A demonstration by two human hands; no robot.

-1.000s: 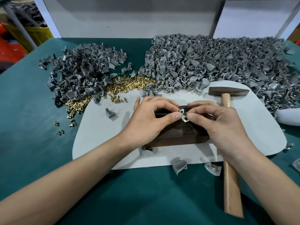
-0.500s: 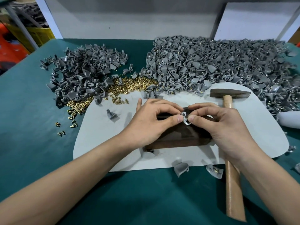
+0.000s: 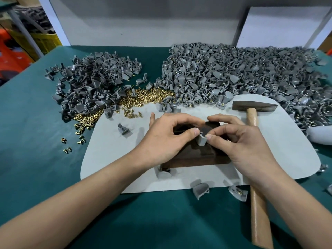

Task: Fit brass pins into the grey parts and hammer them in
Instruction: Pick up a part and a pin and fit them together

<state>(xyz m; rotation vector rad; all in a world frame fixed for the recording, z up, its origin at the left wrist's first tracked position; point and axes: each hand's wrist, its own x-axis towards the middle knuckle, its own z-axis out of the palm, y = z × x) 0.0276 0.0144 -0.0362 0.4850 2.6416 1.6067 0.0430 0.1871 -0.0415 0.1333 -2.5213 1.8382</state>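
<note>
Compared with a second ago, we see the small grey plastic part (image 3: 202, 141) has turned: its curved shell now shows, where before only its ringed end did. It is held over the dark wooden block (image 3: 197, 157), pinched between the left hand (image 3: 167, 141) and the right hand (image 3: 249, 148) at their thumb tips, fingers curled. Its long axis runs away from us, ringed end far, shell near. The wooden-handled hammer (image 3: 258, 203) has stayed on the pale mat (image 3: 111, 159). We cannot tell whether a pin from the loose brass pins (image 3: 143, 99) is fitted.
</note>
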